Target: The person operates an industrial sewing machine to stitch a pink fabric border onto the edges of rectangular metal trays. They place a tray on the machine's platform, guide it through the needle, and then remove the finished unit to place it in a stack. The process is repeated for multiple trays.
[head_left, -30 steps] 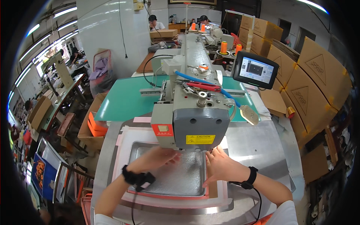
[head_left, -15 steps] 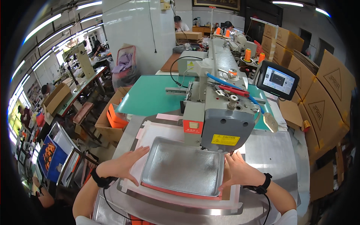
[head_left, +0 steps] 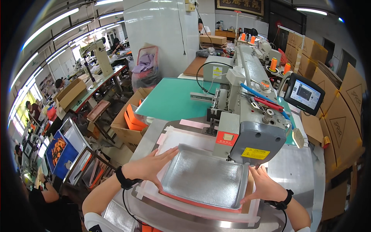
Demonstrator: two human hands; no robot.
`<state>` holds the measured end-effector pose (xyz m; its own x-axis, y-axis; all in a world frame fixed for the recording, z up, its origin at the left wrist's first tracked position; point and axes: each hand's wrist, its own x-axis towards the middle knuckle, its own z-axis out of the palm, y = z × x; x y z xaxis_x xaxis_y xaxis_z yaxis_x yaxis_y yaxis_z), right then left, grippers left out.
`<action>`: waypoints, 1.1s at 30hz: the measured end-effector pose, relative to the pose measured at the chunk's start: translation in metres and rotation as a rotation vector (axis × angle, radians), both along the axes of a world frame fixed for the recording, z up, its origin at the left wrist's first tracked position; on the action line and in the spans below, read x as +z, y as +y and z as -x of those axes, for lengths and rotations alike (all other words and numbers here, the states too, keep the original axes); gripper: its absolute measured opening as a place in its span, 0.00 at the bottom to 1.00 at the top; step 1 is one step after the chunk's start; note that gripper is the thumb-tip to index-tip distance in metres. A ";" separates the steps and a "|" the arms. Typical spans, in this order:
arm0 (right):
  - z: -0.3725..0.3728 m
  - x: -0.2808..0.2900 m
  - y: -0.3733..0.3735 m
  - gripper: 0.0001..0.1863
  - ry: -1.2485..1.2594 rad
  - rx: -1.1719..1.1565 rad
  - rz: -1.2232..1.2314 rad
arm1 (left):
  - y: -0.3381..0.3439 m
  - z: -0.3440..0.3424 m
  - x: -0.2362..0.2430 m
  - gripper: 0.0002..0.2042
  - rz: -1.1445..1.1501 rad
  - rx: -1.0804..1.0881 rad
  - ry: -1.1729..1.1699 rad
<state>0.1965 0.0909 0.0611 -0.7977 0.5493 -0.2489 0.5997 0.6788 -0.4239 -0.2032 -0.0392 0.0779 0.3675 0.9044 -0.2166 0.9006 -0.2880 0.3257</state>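
A silver-grey rectangular shallow tray-like plate with rounded corners and a raised rim lies under the front of a sewing machine's head. An orange-red edge shows beneath its near side. My left hand rests along the plate's left side, fingers spread and thumb near the lower left corner. At the right side is my right hand, with its fingers by the upper right corner and the thumb lower down, against the rim. Both hands are open. The machine's needle area is hidden behind the head.
White sheeting with pink tape surrounds the plate on the metal bed. A control screen stands at the right, before stacked cartons. At left, a carton holds orange pieces. A green panel lies behind. Several people sit farther off.
The whole view has shifted, so the machine and plate appear farther right. Both hands remain at the plate's two sides, in nearly the same pose.
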 end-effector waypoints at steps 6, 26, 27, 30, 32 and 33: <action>-0.001 -0.003 0.000 0.70 0.026 -0.024 0.045 | 0.001 -0.002 0.002 0.68 -0.039 0.005 0.140; -0.002 -0.004 -0.002 0.66 0.082 0.013 -0.045 | 0.013 -0.004 0.004 0.71 -0.052 -0.032 0.116; -0.003 -0.006 -0.003 0.67 0.115 0.022 -0.051 | 0.012 -0.004 0.002 0.71 -0.028 -0.012 0.092; -0.001 -0.001 -0.004 0.66 0.086 0.036 -0.082 | 0.011 -0.003 0.002 0.70 0.014 -0.002 0.050; 0.002 -0.002 -0.004 0.64 0.160 0.046 -0.174 | 0.010 0.002 0.001 0.70 -0.024 -0.013 0.064; 0.004 -0.003 -0.004 0.64 0.191 0.063 -0.202 | 0.006 0.004 -0.002 0.70 -0.026 -0.006 0.062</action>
